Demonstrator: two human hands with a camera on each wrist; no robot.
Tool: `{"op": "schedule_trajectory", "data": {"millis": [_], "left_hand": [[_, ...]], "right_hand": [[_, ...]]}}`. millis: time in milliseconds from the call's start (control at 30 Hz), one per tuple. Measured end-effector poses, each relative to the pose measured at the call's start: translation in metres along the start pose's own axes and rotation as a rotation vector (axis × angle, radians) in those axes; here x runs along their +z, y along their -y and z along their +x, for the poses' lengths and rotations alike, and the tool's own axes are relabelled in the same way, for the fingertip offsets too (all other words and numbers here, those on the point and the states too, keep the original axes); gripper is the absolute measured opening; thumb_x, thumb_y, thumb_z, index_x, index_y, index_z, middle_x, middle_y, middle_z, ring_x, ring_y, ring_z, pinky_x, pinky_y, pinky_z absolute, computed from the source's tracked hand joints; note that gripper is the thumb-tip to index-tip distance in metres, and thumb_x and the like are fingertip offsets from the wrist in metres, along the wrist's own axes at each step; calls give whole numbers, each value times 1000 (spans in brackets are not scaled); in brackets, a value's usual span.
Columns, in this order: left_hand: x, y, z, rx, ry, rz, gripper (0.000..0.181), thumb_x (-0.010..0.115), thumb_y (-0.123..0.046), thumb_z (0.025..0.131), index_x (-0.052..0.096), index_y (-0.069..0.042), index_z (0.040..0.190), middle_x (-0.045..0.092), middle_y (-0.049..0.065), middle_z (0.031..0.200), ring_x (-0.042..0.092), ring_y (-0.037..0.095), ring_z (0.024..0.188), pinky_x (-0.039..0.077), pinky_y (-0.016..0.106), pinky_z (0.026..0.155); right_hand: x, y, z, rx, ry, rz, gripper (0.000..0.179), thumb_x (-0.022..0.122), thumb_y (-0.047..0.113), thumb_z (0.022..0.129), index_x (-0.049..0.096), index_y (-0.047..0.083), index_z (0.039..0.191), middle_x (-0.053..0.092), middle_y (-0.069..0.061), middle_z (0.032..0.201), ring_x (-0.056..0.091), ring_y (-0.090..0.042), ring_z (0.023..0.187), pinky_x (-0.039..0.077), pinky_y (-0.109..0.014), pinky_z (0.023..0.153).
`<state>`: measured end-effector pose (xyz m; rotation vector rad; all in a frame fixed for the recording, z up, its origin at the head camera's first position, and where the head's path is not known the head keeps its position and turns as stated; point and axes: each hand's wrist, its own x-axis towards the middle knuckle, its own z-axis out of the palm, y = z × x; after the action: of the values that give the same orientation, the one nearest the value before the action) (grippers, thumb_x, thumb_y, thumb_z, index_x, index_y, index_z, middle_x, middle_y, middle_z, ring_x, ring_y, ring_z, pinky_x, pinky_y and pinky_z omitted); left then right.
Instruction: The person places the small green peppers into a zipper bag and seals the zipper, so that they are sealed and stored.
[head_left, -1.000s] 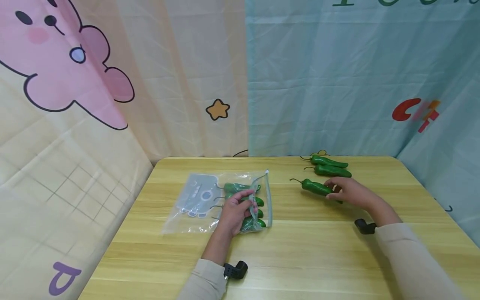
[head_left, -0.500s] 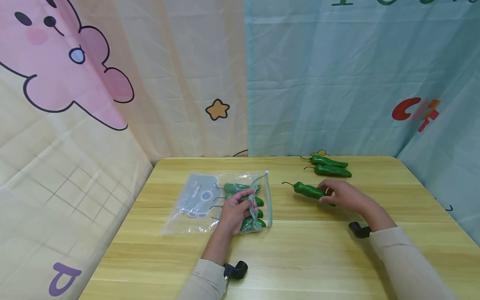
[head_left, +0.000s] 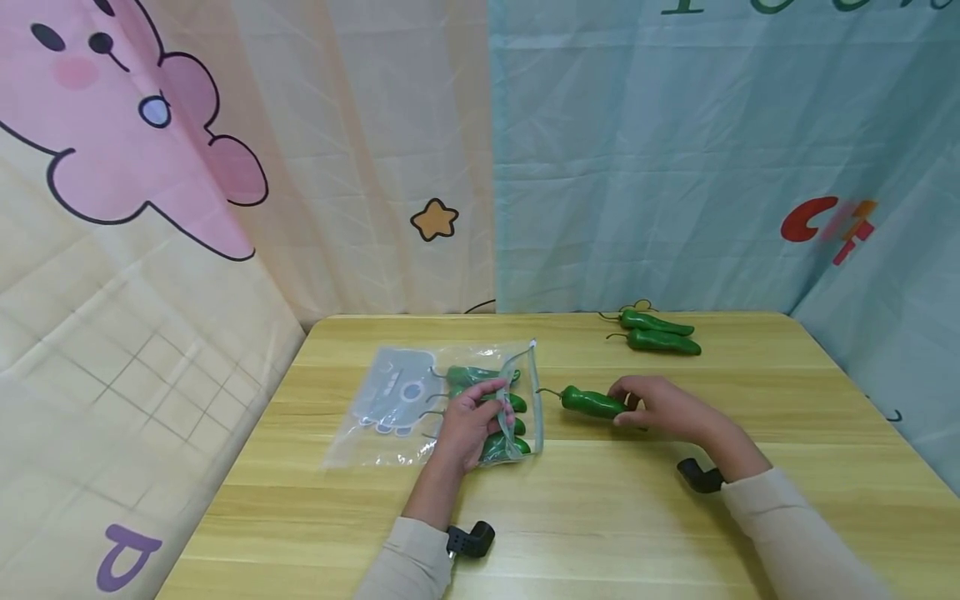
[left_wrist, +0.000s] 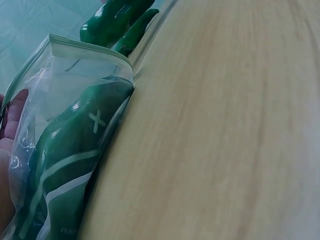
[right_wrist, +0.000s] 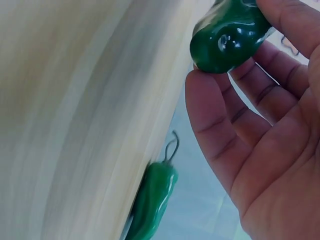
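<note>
A clear zip bag [head_left: 405,387] with a grey-blue print lies flat on the table, its zip edge facing right. Several green peppers [head_left: 472,377] lie inside it, stems to the left. My left hand [head_left: 472,421] pinches the bag's upper layer near the mouth and lifts it a little. Just right of the mouth, my right hand [head_left: 660,408] holds a green pepper [head_left: 588,402] by its tip end, stem pointing left at the zip edge. In the right wrist view, thumb and fingers grip that pepper [right_wrist: 227,42].
Two more green peppers [head_left: 660,332] lie side by side near the back edge of the wooden table [head_left: 600,517]. Printed curtains [head_left: 637,167] hang behind and beside the table. A black wrist camera [head_left: 472,540] sits on each wrist.
My right hand has carried the pepper leftward and slightly nearer to me, up to the bag's mouth. The left hand and the bag have stayed in place.
</note>
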<state>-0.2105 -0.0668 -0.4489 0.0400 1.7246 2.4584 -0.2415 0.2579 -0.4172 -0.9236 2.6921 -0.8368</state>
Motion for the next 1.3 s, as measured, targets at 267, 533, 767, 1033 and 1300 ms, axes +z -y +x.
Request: {"op": "schedule_trajectory", "data": {"millis": [267,533,767,1033,1300], "left_hand": [[0,0,1,-9,-7,0,43,54,10,90,56,7,133,55,29,112,64,15,73,59,27,71],[0,0,0,1,2,-3,43,54,10,90,55,8,133,57,23,107,64,15,74,59,27,70],[-1,0,1,5,-1,-14,42,54,11,90,55,10,131,57,26,108,64,15,74,59,26,70],[-1,1,1,-2,2,-13,43,55,10,90,55,8,132,57,23,108,64,15,74,59,26,71],[0,-1,1,-1,-6,-12,42,54,10,89,57,7,132,53,28,117,64,16,76,59,27,71]], "right_hand": [[12,14,3,-8,32,10,27,73,22,91,65,10,113,62,7,98,58,-12,87,52,-29,70],[21,20,4,-12,74,30,29,73,23,91,65,10,115,61,6,98,56,-10,85,52,-29,69],[27,28,9,-29,91,36,28,74,22,90,66,9,114,62,6,97,56,-11,84,52,-30,70],[33,33,13,-43,91,10,33,74,22,90,65,9,119,62,7,100,57,-11,86,51,-30,72],[36,36,18,-85,103,3,33,75,24,90,67,9,118,62,8,102,56,-9,85,52,-30,72]]}}
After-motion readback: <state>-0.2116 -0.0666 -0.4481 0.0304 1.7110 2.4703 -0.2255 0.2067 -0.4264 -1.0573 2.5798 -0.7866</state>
